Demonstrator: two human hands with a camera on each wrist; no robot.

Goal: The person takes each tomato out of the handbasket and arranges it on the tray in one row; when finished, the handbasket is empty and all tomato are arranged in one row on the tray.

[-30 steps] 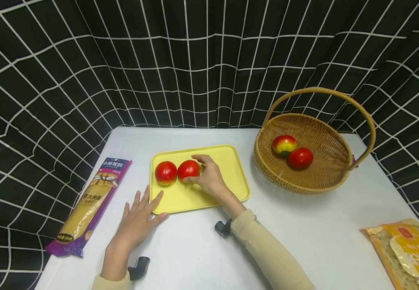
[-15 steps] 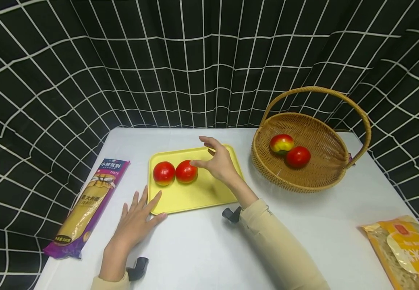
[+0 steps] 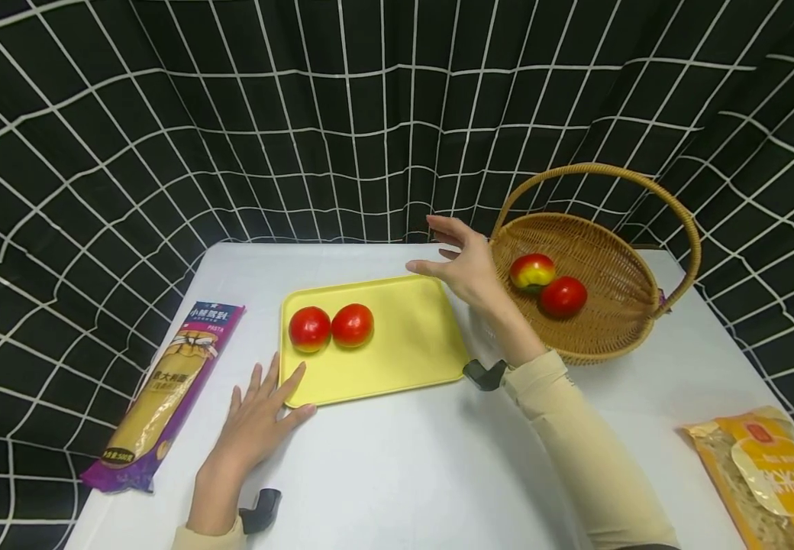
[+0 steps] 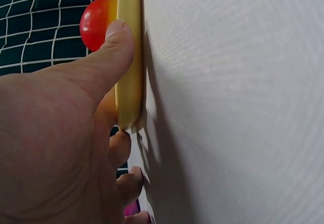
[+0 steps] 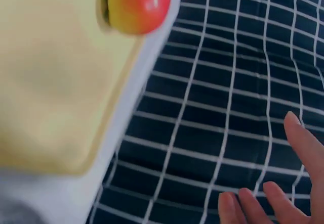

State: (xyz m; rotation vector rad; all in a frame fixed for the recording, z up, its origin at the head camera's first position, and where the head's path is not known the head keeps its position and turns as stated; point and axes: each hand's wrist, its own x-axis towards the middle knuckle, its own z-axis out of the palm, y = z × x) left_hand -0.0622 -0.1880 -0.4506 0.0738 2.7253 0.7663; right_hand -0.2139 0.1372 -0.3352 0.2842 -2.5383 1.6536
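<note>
My left hand (image 3: pixel 249 428) rests at the near left corner of a yellow tray (image 3: pixel 397 359), fingers spread. In the left wrist view its thumb (image 4: pixel 109 57) lies against the tray's edge. Two round red fruits with yellowish undersides, a left one (image 3: pixel 310 329) and a right one (image 3: pixel 352 325), sit side by side at the tray's left. My right hand (image 3: pixel 469 267), holding nothing, hangs in the air between the tray's far right corner and a wicker basket (image 3: pixel 610 260). Its thumb and fingers are apart. The basket holds a red-and-yellow fruit (image 3: pixel 531 271) and a red oval fruit (image 3: pixel 563 296).
A long purple pasta packet (image 3: pixel 166 393) lies left of the tray. An orange-and-clear food bag (image 3: pixel 768 473) lies at the near right. The basket's tall handle (image 3: pixel 599 168) arches above it. A dark gridded curtain (image 3: pixel 342 130) surrounds the white table (image 3: pixel 383 473).
My right hand has left the right-hand fruit on the tray and moved right and away from me, towards the basket. The left hand and the fruits stay about where they were.
</note>
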